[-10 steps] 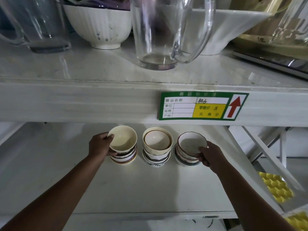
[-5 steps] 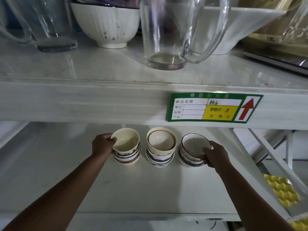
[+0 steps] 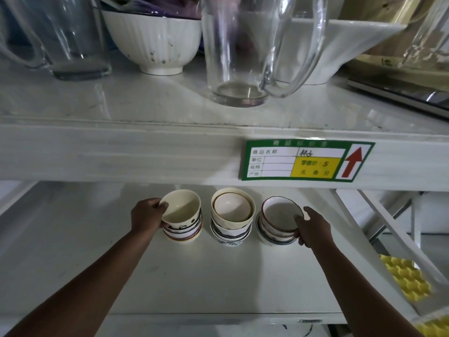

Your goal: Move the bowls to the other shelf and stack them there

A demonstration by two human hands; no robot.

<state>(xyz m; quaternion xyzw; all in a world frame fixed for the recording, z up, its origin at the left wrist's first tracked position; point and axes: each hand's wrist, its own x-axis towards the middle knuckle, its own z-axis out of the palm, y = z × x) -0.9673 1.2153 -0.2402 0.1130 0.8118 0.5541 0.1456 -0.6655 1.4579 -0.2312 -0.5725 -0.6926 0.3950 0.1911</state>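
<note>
Lower shelf (image 3: 206,283), centre of frame: three stacks of bowls stand in a row, apart from one another. Left hand (image 3: 147,215) grips the cream top bowl (image 3: 181,206) of the left stack (image 3: 183,231), thumb over its rim. Right hand (image 3: 312,227) grips the dark-rimmed top bowl (image 3: 281,214) of the right stack (image 3: 273,235); this bowl appears tilted, possibly lifted. The middle stack (image 3: 232,218) is untouched. Upper shelf (image 3: 145,152) holds a glass pitcher (image 3: 245,49) and a white ribbed bowl (image 3: 155,40).

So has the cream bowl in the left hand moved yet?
No. The cream bowl stays tilted atop the left stack, with the same gap to the middle stack as before. The left hand grips its rim.
</note>
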